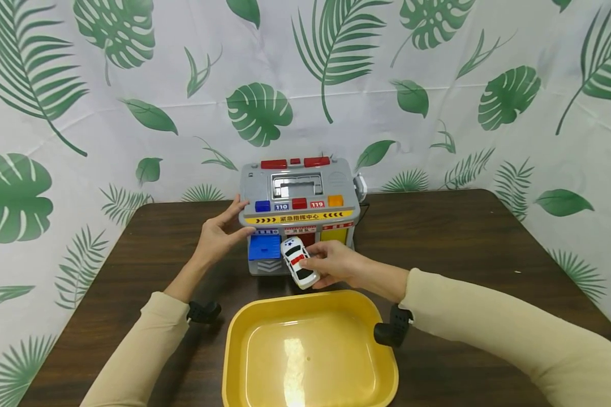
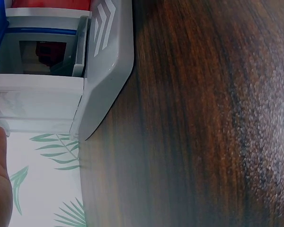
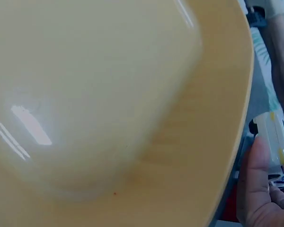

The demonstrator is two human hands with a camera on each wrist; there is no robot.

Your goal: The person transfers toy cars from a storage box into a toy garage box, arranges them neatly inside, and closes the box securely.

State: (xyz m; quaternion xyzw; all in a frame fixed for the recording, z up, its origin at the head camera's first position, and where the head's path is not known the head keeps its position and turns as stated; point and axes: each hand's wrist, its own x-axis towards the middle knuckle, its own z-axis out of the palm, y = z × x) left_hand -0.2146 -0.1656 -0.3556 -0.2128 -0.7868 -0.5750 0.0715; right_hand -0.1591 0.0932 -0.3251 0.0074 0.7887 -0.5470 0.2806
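A grey toy emergency station (image 1: 305,195) stands on the table with its blue door flap (image 1: 265,247) raised at the left bay. My left hand (image 1: 219,232) rests against the station's left end, fingers spread, with the thumb at the roof's front edge and a fingertip on top. In the left wrist view, the open bay (image 2: 49,52) shows a dark interior. My right hand (image 1: 336,263) pinches a white toy car (image 1: 298,263) with a red roof light and blue stars. The car is tilted in front of the station, close to the blue flap.
A yellow plastic tub (image 1: 310,296) sits in front of the station, below the right forearm. Behind the dark wooden table (image 1: 438,237) hangs a leaf-patterned cloth (image 1: 356,107). A grey-white handle (image 1: 360,187) juts from the station's right end.
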